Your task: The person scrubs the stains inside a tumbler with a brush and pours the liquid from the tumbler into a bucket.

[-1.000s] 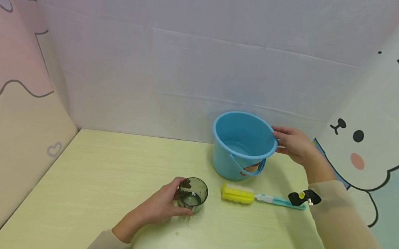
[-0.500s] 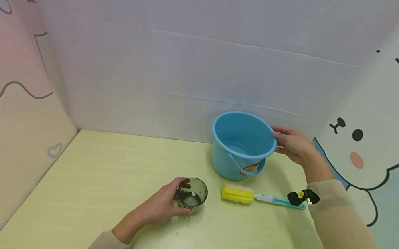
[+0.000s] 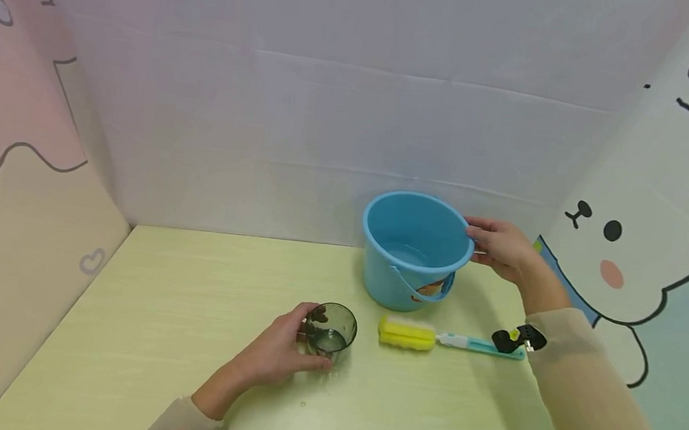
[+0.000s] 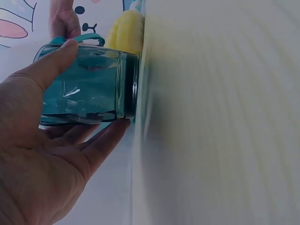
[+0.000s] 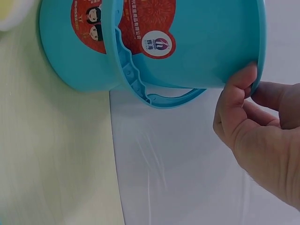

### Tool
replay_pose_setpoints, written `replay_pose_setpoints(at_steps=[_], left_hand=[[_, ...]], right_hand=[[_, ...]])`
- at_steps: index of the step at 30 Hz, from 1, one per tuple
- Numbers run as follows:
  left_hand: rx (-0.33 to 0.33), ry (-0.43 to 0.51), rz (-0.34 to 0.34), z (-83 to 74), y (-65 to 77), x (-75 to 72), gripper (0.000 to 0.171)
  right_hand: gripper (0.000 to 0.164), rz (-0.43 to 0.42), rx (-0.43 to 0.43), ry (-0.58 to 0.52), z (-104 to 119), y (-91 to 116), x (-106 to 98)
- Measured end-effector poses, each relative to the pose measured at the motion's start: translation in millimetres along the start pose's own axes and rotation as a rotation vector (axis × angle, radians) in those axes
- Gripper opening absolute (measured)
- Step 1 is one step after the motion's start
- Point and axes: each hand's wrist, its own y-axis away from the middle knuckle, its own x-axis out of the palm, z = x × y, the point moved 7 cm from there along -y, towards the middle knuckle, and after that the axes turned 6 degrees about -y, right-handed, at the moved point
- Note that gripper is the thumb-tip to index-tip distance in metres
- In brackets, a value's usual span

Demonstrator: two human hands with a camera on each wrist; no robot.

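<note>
My left hand (image 3: pixel 271 353) grips a smoky, see-through glass cup (image 3: pixel 342 332) from its left side, thumb at the front and fingers behind. The cup stands upright at the tabletop, its base right by the surface in the left wrist view, where its glass (image 4: pixel 84 89) looks teal. Farther back and to the right is a light-blue plastic bucket (image 3: pixel 390 282), upright with its handle hanging down at the front. My right hand (image 3: pixel 506 251) pinches the bucket's rim on its right side. The right wrist view shows thumb and fingers on either side of that rim (image 5: pixel 261 42).
A bottle brush (image 3: pixel 408 334) with a yellow sponge head and a white-and-teal handle lies in front of the bucket, right of the cup. The pale wood-grain table (image 3: pixel 201 284) ends at a white cloth backdrop (image 3: pixel 279 112). Cartoon-printed cloths (image 3: pixel 680 226) hang at both sides.
The head view has shifted very slightly. Both hands keep their holds on the cup and the bucket, and the brush lies as before.
</note>
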Motion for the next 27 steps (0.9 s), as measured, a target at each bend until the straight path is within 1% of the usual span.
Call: replay_pose_setpoints(at_steps=[7,12,20,27], left_hand=[[-0.002,-0.021,-0.031,-2.7,-2.3,-6.0,0.087],[-0.002,-0.034,-0.063,-5.4,-3.1,-13.5,0.087],[0.004,-0.029,-0.116,-10.8,-7.6,-30.6,0.086],[0.0,-0.065,-0.143,-17.3,-12.8,-49.2,0.088]], right_hand=[[0.055,-0.009,0.003,0.001,0.9,1.0,0.6],[0.055,-0.011,0.0,-0.002,1.4,1.5,1.0],[0.055,-0.015,-0.001,-0.01,0.5,0.9,0.9],[0.056,-0.023,0.002,-0.008,-0.3,0.1,1.6]])
